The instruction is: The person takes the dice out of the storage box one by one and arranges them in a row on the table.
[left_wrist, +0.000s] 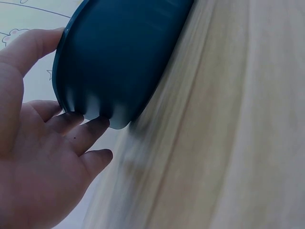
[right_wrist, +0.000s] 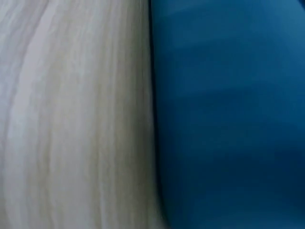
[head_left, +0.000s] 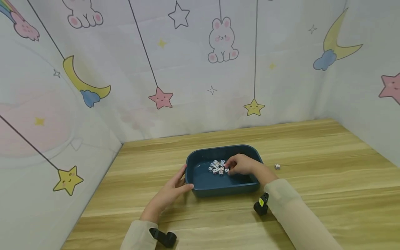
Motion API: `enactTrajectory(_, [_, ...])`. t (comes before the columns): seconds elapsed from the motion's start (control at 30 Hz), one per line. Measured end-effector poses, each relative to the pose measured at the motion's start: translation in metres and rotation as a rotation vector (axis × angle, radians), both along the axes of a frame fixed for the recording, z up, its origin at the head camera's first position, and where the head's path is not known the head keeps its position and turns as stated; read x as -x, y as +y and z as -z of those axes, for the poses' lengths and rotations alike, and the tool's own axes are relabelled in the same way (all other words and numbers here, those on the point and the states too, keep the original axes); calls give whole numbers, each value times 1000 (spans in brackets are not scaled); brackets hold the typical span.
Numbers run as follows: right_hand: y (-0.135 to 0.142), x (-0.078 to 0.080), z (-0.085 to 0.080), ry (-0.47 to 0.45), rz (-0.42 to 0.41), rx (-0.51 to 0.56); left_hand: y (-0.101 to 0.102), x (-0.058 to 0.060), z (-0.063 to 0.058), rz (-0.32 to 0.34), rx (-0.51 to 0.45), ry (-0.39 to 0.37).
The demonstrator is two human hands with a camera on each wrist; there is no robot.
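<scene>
A dark blue rectangular tray (head_left: 226,190) stands on the wooden table, with a cluster of small white dice (head_left: 216,166) inside it. My left hand (head_left: 170,191) is at the tray's left end, fingertips against the outer wall and thumb at the rim. The left wrist view shows that hand (left_wrist: 43,143) spread, its fingertips touching the tray wall (left_wrist: 119,52). Inside the tray, my right hand (head_left: 242,164) has bent fingers and thumb at the right edge of the dice. Whether a die is between those fingertips cannot be made out. The right wrist view shows only tray wall (right_wrist: 228,114) and tabletop.
A single die (head_left: 277,166) lies on the table (head_left: 328,166) to the right of the tray. Behind and beside the table hangs white cloth (head_left: 193,76) printed with stars, moons and rabbits. Each sleeve carries a small black device, one on the left cuff (head_left: 164,238).
</scene>
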State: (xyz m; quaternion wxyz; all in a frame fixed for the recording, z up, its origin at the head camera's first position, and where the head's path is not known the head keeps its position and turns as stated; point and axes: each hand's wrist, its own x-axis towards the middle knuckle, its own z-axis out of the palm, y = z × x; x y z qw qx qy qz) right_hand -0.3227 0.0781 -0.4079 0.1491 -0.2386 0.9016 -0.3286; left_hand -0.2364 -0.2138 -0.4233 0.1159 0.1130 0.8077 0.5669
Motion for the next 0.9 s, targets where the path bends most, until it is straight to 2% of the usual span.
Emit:
enactTrajectory(0.27, [-2, -2, 0, 25, -14, -13, -1, -1, 3, -20, -14, -2])
enactTrajectory(0.57, [-2, -5, -4, 45, -12, -23, -3, -1, 2, -12, 1, 3])
enactTrajectory(0.9, [14, -6, -13, 137, -20, 62, -1, -1, 2, -18, 8, 6])
